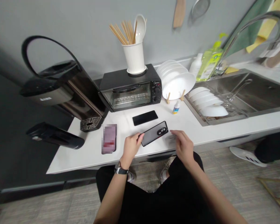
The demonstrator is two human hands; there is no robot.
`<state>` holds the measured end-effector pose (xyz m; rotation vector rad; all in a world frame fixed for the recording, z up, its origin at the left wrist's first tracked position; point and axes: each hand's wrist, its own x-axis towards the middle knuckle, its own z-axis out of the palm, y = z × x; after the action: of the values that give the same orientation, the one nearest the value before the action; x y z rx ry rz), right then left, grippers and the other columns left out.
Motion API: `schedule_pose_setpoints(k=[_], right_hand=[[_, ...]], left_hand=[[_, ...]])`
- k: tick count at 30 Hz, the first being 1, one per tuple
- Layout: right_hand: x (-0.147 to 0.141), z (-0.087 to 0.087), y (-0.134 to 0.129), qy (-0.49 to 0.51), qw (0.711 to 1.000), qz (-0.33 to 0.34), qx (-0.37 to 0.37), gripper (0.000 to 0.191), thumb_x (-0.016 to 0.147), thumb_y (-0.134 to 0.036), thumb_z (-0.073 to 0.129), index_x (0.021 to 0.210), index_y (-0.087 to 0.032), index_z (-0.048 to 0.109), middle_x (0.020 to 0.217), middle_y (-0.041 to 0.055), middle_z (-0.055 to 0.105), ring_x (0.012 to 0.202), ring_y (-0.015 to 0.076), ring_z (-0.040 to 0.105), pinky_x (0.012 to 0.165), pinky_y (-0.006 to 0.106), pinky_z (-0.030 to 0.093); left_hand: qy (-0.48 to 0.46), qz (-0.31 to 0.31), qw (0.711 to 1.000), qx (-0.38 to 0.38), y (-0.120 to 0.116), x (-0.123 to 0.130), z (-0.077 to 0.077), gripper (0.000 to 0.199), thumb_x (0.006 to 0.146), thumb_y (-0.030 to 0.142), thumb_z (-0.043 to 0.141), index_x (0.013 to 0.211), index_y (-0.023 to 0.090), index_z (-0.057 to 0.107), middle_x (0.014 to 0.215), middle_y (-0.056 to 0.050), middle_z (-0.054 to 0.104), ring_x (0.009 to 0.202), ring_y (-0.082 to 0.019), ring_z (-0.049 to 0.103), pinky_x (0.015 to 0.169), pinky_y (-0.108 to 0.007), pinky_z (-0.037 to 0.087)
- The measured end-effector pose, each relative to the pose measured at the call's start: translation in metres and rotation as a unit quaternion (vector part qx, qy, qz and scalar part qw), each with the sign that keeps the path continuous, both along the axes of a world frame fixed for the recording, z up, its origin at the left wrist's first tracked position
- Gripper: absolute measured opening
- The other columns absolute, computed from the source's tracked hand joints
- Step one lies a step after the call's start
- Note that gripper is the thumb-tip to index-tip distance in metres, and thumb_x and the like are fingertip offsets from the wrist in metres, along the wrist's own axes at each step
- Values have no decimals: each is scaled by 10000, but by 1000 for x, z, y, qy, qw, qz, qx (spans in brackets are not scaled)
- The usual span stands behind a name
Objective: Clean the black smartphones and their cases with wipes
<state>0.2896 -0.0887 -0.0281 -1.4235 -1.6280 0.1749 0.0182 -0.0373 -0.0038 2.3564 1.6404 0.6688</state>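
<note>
A translucent phone case with a black rim [152, 134] is tilted above the white counter. My left hand [131, 146] pinches its left end between thumb and fingers. Just off the case's right end is my right hand [183, 143], its fingers bent and nothing visible between them; whether the fingertips touch one another is hard to make out. Behind the case a black phone [145, 118] lies flat, dark face up. To the left rests another phone [109, 138], pinkish and partly pixelated. A small white bottle with a blue and yellow label [176, 107] stands behind my right hand.
A toaster oven [130, 90] carries a white utensil cup [134, 57]. At left are a black drink machine [72, 90] and a dark flask lying down [57, 136]. Racked plates [177, 82] and a steel sink [252, 90] are at right. Another person's shoe [247, 156] shows on the floor.
</note>
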Motion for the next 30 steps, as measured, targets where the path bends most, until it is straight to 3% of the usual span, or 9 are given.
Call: schedule_pose_setpoints(k=[3,7,10,12,18,21,25,28,30], right_hand=[[-22,4,12,-103,991,77,-31,380,1085,-299,440,1398,-248,651,1168,99,671,1061,246,680,881,371,575],[-33,-1,22,-201,975,81,-55,377,1071,-342,482,1357,-215,692,1132,120,640,1010,283,625,889,429,557],[-32,-2,22,-191,977,74,-65,388,1071,-316,473,1377,-199,680,1145,122,619,1040,289,600,918,441,543],[-31,0,21,-183,978,75,-69,394,1060,-299,485,1392,-197,670,1158,123,608,1053,290,590,930,444,539],[-32,0,21,-180,978,68,-82,437,1009,-206,498,1415,-199,659,1163,126,598,1049,302,561,939,464,537],[-34,-2,30,-160,982,57,-87,472,986,-157,468,1410,-198,670,1167,136,597,1058,315,545,948,481,534],[-40,-3,59,-115,987,75,-88,503,934,-105,461,1365,-188,706,1149,150,613,1088,327,545,981,491,522],[-41,0,80,-78,989,92,-81,500,931,-109,447,1345,-208,710,1198,130,628,1104,287,583,1006,440,518],[-36,2,84,-40,991,92,-83,501,980,-144,372,1377,-201,672,1217,120,632,1069,251,616,979,404,529]], left_hand=[[73,2,996,-42,19,4,13,413,1069,471,538,827,209,747,724,-44,752,678,-196,715,639,-272,453],[88,-12,995,34,52,1,21,315,1055,466,554,1204,248,727,1144,-80,772,1054,-256,713,863,-326,538],[85,-41,993,67,84,-5,13,645,954,486,716,1499,181,554,1544,-170,565,1418,-332,533,1182,-450,444],[85,-89,992,33,101,-8,4,696,937,492,739,1533,200,527,1637,-151,479,1509,-324,459,1248,-462,394],[124,-118,984,40,108,-7,-4,451,1052,388,580,1462,201,597,1566,-162,571,1423,-293,582,1140,-413,510],[120,-62,990,33,100,-5,4,370,1079,323,516,1415,201,616,1245,-154,774,1091,-265,763,916,-342,580],[-10,32,999,35,77,-10,20,299,1076,336,493,1245,165,671,788,-50,747,666,-192,698,659,-251,475],[-151,46,987,28,47,-17,31,308,1044,423,516,970,176,684,669,24,624,585,-131,566,608,-218,403],[-210,20,977,-30,27,-20,34,344,1021,462,530,895,173,666,674,35,592,611,-121,535,603,-211,389]])
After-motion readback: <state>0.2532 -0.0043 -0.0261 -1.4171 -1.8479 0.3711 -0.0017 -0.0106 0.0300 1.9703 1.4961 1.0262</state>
